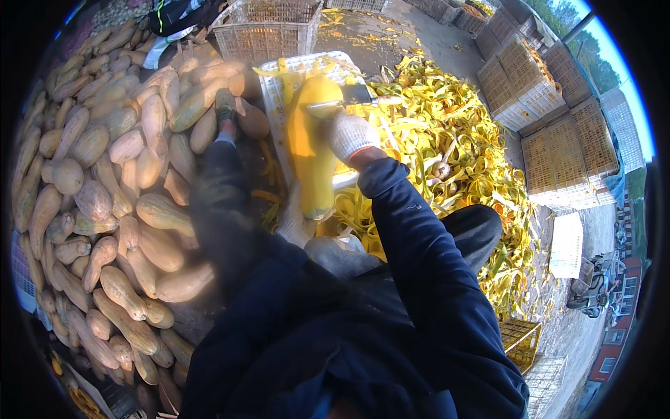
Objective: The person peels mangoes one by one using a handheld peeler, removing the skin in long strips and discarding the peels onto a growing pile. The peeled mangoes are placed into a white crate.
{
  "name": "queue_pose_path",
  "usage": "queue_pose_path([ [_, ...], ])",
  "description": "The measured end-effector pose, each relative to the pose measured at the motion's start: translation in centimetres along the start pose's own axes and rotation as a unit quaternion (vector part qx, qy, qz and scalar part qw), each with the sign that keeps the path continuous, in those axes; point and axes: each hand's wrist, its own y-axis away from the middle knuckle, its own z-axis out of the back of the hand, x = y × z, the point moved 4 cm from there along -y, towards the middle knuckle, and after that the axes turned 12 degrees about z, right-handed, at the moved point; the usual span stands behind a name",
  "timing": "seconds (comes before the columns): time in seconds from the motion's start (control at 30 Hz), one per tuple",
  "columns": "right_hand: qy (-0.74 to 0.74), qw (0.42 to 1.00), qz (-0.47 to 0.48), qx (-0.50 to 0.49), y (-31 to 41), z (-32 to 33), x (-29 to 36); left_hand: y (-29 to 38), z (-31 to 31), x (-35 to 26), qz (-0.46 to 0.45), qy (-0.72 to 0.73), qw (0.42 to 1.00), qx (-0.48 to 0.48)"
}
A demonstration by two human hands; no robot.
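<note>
A long butternut-type squash (311,146), its visible side peeled to bright yellow, lies lengthwise over a white plastic crate (276,112). My right hand (353,137), in a white knitted glove, is closed around a tool at the squash's upper right side. That peeler (324,105) has a metal blade across the squash; its grip is mostly hidden by the glove, and its exact form is unclear. At the squash's near end my left hand (294,222), also gloved, holds it from the lower left; its fingers are partly hidden. Yellow peel strips lie on the crate's far part.
Unpeeled squashes (157,241) cover the ground at left, up to my shoe (225,102). A heap of yellow peelings (460,152) spreads at right. An empty-looking plastic crate (267,31) stands beyond the white one. Stacked crates (560,152) rise at far right, near a parked motorcycle (591,293).
</note>
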Motion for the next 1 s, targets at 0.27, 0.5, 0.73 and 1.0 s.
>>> queue_pose_path([
  [0.27,0.002,0.996,-0.057,0.066,16.1,-5.2,8.3,-0.1,-0.3,0.2,0.018,0.005,0.998,0.058],
  [0.5,-0.112,0.976,-0.063,0.175,22.0,-1.3,9.3,1.1,-1.2,-0.1,-0.068,-0.049,0.996,0.030],
  [0.73,-0.119,0.990,-0.065,0.039,10.5,2.0,1.5,2.5,-1.1,-0.9,-0.062,-0.070,0.995,-0.023],
  [1.0,-0.018,0.997,0.034,0.062,-8.2,-0.5,-3.2,1.3,0.5,-1.8,-0.149,-0.155,0.973,-0.079],
])
